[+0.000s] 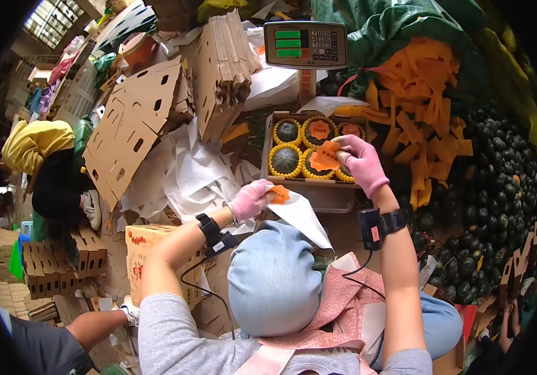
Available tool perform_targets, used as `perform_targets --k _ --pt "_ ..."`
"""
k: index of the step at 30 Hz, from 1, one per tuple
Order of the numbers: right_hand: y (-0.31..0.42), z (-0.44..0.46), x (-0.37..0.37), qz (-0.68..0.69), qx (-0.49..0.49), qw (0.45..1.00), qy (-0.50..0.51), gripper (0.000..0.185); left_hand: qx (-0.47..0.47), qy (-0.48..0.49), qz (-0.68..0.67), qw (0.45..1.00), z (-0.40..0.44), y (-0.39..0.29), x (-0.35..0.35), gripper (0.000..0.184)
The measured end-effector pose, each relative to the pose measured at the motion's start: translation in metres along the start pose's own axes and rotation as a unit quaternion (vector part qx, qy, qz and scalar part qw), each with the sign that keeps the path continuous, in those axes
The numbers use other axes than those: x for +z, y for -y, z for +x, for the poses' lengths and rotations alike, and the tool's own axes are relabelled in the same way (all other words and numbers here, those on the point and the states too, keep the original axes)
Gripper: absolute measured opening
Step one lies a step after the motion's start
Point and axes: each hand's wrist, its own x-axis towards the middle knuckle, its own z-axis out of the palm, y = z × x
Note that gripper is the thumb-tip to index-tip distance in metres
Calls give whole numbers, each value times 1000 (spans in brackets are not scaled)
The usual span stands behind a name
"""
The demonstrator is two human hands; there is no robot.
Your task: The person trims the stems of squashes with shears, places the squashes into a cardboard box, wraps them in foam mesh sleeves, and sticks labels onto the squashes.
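An open cardboard box holds several dark green squashes, each in a yellow foam net. Orange labels lie on some of them, and the squash at the near left of the box shows none. Over the near right part of the box, my right hand, in a pink glove, pinches an orange label. Left of the box, my left hand, also gloved in pink, is closed on a white sheet with an orange label at its top.
A scale display stands behind the box. Orange foam nets and a large heap of squashes lie at right. Flattened cardboard and white paper are at left. A person in yellow is at far left.
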Motion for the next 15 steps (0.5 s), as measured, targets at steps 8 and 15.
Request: perform_targets --k 8,15 --pt "-72 79 89 -185 111 976 2 60 173 -146 224 948 6 36 29 42" --pt "-74 89 106 -200 123 972 12 56 166 -152 242 944 14 45 28 37"
